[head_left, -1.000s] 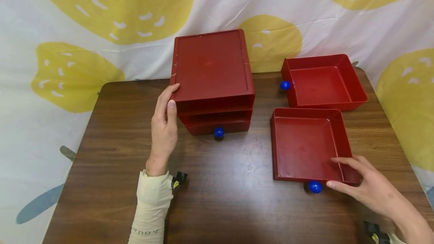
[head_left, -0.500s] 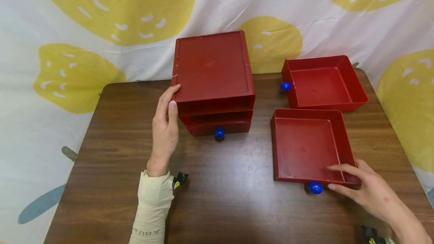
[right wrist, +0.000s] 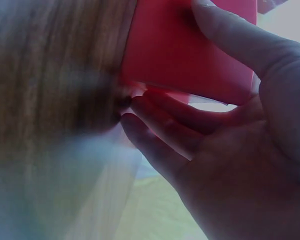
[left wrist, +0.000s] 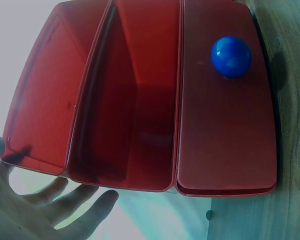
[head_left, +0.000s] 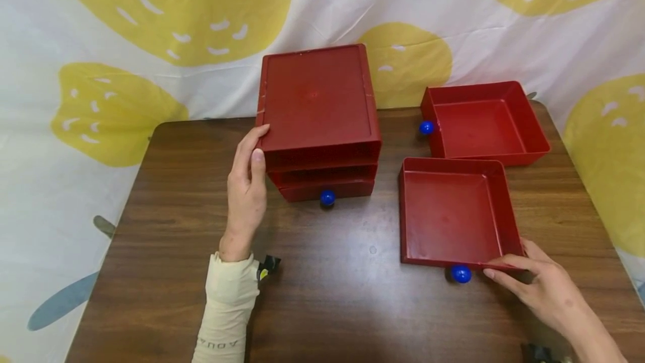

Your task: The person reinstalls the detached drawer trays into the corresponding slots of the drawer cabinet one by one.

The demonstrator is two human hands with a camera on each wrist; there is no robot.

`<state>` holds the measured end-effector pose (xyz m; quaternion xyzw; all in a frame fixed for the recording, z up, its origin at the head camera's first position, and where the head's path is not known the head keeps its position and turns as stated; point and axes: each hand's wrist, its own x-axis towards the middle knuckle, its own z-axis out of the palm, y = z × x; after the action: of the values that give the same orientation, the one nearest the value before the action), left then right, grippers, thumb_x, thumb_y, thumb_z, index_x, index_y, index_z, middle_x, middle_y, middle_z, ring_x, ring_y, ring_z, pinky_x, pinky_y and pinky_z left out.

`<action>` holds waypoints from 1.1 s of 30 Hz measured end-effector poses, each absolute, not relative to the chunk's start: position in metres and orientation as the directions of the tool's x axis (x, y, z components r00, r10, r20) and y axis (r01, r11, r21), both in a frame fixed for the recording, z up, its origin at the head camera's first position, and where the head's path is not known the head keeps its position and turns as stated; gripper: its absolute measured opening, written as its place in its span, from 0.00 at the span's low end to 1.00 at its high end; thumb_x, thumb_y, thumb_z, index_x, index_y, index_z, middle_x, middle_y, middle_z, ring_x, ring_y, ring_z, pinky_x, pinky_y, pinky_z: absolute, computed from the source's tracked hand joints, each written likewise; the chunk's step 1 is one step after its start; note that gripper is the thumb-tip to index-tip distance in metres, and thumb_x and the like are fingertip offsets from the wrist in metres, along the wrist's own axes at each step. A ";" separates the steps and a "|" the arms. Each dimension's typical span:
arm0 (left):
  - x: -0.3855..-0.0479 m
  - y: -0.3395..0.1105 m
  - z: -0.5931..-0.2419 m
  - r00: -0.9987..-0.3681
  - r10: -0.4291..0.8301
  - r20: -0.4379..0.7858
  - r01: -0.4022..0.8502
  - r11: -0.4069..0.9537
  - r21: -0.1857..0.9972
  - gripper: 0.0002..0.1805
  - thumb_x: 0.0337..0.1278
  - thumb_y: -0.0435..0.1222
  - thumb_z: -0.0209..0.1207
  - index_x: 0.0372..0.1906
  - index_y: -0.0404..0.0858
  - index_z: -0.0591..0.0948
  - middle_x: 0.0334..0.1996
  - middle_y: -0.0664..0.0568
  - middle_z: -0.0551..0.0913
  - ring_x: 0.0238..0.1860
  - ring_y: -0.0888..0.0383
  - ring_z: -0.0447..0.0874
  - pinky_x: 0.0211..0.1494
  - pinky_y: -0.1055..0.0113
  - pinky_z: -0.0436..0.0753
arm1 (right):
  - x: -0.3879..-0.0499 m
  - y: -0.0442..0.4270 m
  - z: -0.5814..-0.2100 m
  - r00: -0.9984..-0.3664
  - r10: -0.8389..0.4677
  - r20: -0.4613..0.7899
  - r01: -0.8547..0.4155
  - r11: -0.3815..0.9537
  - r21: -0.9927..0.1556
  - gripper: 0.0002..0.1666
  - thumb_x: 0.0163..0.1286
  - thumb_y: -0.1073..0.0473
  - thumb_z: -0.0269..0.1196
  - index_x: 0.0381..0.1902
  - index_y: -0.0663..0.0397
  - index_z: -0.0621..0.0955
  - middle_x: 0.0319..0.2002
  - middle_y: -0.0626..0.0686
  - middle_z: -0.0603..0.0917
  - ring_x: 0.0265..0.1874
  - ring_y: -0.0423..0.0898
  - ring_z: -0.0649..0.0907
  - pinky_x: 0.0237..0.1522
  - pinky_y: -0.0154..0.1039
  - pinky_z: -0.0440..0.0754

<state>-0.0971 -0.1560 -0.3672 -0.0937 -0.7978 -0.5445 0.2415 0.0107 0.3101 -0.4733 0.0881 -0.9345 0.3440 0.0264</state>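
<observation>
A red drawer cabinet (head_left: 317, 99) stands at the back of the table with two hollow upper slots. Its bottom slot holds a closed drawer (left wrist: 227, 125) with a blue ball knob (head_left: 327, 198). My left hand (head_left: 244, 192) rests against the cabinet's left front edge, one fingertip at the top edge; in the left wrist view the fingers extend along its side. My right hand (head_left: 546, 282) grips the front right corner of a loose red drawer (head_left: 445, 217), thumb on the front face beside its blue knob (head_left: 461, 274). The right wrist view shows other fingers under or beside that corner.
Behind the gripped drawer lies another loose red drawer (head_left: 481, 125), its blue knob (head_left: 426, 128) facing left. Everything stands on a brown wooden table (head_left: 176, 212). A white curtain (head_left: 216, 88) with yellow fruit prints hangs behind the table.
My right hand's index finger has come from inside the drawer onto its front rim. The drawer has shifted slightly left and back. The left hand stays at the cabinet.
</observation>
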 end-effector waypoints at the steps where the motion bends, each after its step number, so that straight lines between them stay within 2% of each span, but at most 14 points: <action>1: -0.097 -0.156 -0.367 -0.866 -0.113 0.488 0.413 0.388 0.824 0.20 0.82 0.33 0.47 0.69 0.35 0.77 0.70 0.43 0.77 0.73 0.53 0.72 0.78 0.70 0.66 | 0.011 0.309 -0.473 -0.985 -0.136 0.105 -0.172 0.754 -0.634 0.14 0.55 0.61 0.80 0.36 0.36 0.91 0.57 0.63 0.82 0.52 0.13 0.65 0.49 0.08 0.61; 8: -0.098 -0.156 -0.367 -0.867 -0.114 0.485 0.411 0.388 0.825 0.20 0.82 0.34 0.47 0.69 0.34 0.77 0.70 0.42 0.77 0.73 0.52 0.72 0.78 0.70 0.66 | 0.014 0.301 -0.476 -0.987 -0.049 0.151 -0.135 0.763 -0.632 0.13 0.48 0.59 0.84 0.31 0.40 0.91 0.56 0.63 0.83 0.50 0.11 0.65 0.50 0.06 0.59; 18: -0.097 -0.156 -0.367 -0.871 -0.116 0.478 0.401 0.396 0.826 0.20 0.82 0.34 0.47 0.69 0.33 0.76 0.70 0.41 0.77 0.73 0.51 0.72 0.77 0.71 0.66 | 0.016 0.299 -0.478 -0.992 -0.025 0.125 -0.103 0.736 -0.669 0.09 0.53 0.62 0.82 0.33 0.47 0.93 0.58 0.64 0.84 0.52 0.08 0.64 0.50 0.05 0.62; 26: -0.108 -0.166 -0.390 -0.865 -0.115 0.488 0.405 0.414 0.815 0.20 0.83 0.38 0.47 0.71 0.46 0.77 0.71 0.54 0.77 0.73 0.58 0.72 0.77 0.70 0.66 | 0.017 0.299 -0.478 -0.990 -0.040 0.139 -0.124 0.724 -0.678 0.09 0.53 0.65 0.81 0.33 0.49 0.93 0.61 0.66 0.83 0.53 0.09 0.65 0.50 0.05 0.63; 31: -0.100 -0.159 -0.374 -0.869 -0.114 0.481 0.400 0.407 0.821 0.20 0.83 0.36 0.47 0.70 0.39 0.77 0.71 0.47 0.76 0.73 0.54 0.72 0.77 0.70 0.66 | 0.019 0.297 -0.475 -0.983 -0.066 0.173 -0.170 0.700 -0.693 0.10 0.54 0.69 0.79 0.34 0.52 0.93 0.61 0.67 0.83 0.55 0.10 0.67 0.50 0.06 0.66; 33: -0.102 -0.160 -0.377 -0.870 -0.116 0.479 0.396 0.411 0.821 0.20 0.83 0.36 0.47 0.70 0.39 0.77 0.71 0.47 0.76 0.73 0.54 0.72 0.77 0.71 0.66 | 0.020 0.296 -0.474 -0.978 -0.078 0.193 -0.192 0.693 -0.695 0.11 0.54 0.70 0.79 0.34 0.52 0.93 0.60 0.67 0.83 0.55 0.11 0.68 0.51 0.07 0.67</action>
<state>-0.1016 -0.1604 -0.3771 -0.0871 -0.8053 -0.5354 0.2392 0.0197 0.2961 -0.4742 0.0736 -0.9171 0.3848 0.0741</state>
